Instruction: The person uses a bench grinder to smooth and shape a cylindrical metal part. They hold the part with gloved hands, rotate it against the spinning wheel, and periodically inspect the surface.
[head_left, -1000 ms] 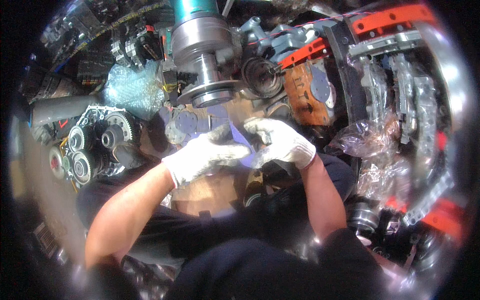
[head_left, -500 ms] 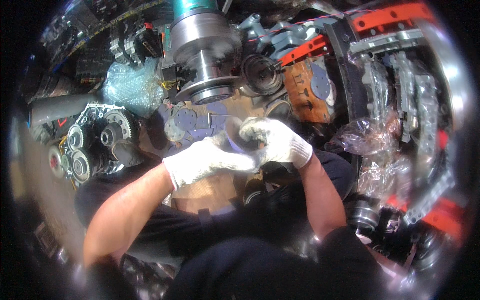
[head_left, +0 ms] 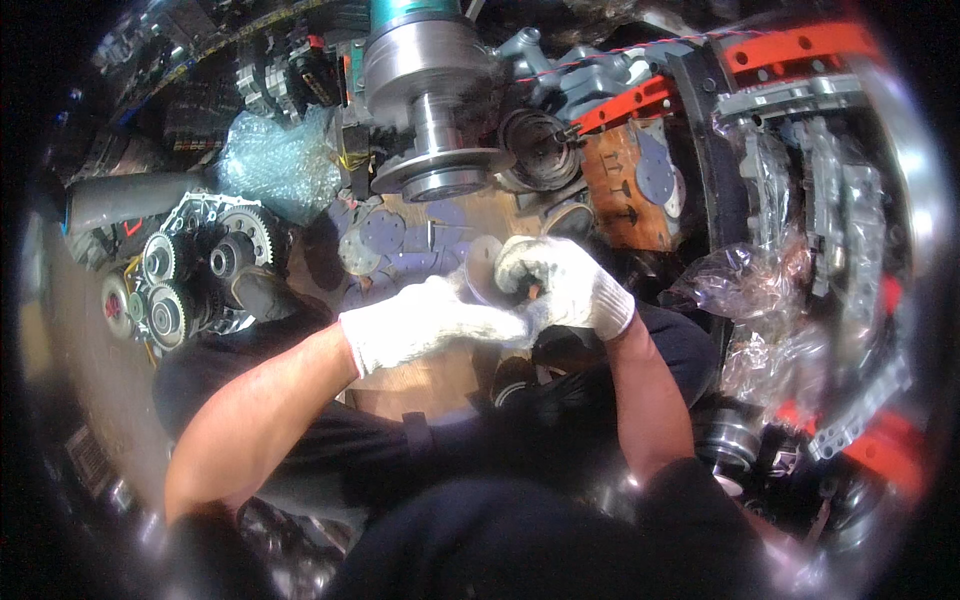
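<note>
White knitted gloves cover both hands, which meet above a wooden board (head_left: 430, 375) in front of my lap. Between them is a round sanding disc (head_left: 484, 262), greyish purple and partly hidden by the fingers. My left hand (head_left: 435, 322) grips the disc from its left and lower side. Curled fingers of my right hand (head_left: 565, 285) pinch its right edge; their tips are partly hidden. Just beyond, several more purple sanding discs (head_left: 382, 232) with holes lie overlapping on the board. A steel shaft with a flange (head_left: 440, 165) stands past them.
At left lie a gear assembly (head_left: 190, 265) and bubble wrap (head_left: 280, 160). A pulley-like wheel (head_left: 540, 145) sits at the far middle. To the right are brown cardboard (head_left: 615, 190), clear plastic wrap (head_left: 730, 275), metal castings (head_left: 825, 200) and an orange-red rail (head_left: 800, 45).
The whole view has shifted slightly, so everything appears a little farther right. Between my hands, the disc has tilted and shows more of its face. Both hands keep their hold.
</note>
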A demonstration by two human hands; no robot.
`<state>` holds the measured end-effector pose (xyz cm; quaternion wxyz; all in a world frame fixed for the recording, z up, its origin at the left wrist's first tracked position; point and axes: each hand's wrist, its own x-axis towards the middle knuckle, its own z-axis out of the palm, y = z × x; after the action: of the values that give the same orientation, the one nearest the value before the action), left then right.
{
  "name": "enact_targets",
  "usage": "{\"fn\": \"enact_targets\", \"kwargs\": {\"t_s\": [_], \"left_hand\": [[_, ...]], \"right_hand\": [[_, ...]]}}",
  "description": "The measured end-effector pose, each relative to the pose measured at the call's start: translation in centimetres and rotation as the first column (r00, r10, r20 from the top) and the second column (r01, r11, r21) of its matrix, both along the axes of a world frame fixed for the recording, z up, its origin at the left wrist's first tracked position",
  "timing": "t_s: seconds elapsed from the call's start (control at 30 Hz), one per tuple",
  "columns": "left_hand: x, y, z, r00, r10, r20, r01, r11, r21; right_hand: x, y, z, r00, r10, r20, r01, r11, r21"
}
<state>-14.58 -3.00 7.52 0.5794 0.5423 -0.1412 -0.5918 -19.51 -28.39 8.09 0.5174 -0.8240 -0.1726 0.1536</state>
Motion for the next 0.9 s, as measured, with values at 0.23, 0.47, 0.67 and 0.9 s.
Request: {"fn": "enact_targets", "kwargs": {"t_s": [0.23, 0.47, 0.67, 0.9], "left_hand": [[-0.4, 0.8, -2.5, 0.983, -0.046, 0.175, 0.074, 0.985, -0.156], [0.3, 1.1, -1.5, 0.946, -0.216, 0.24, 0.224, 0.975, -0.003], [0.6, 0.2, 2.3, 0.869, -0.36, 0.341, 0.283, 0.924, 0.256], [0.6, -0.4, 2.6, 0.892, -0.307, 0.332, 0.188, 0.919, 0.346]], "right_hand": [[0.2, 0.3, 0.6, 0.999, 0.042, 0.002, -0.041, 0.998, -0.041], [0.3, 0.2, 0.6, 0.999, 0.038, -0.018, -0.039, 0.999, -0.015], [-0.4, 0.0, 0.0, 0.982, 0.175, -0.078, -0.179, 0.983, -0.051], [-0.5, -0.1, -0.7, 0.986, 0.143, -0.087, -0.14, 0.99, 0.035]]}}
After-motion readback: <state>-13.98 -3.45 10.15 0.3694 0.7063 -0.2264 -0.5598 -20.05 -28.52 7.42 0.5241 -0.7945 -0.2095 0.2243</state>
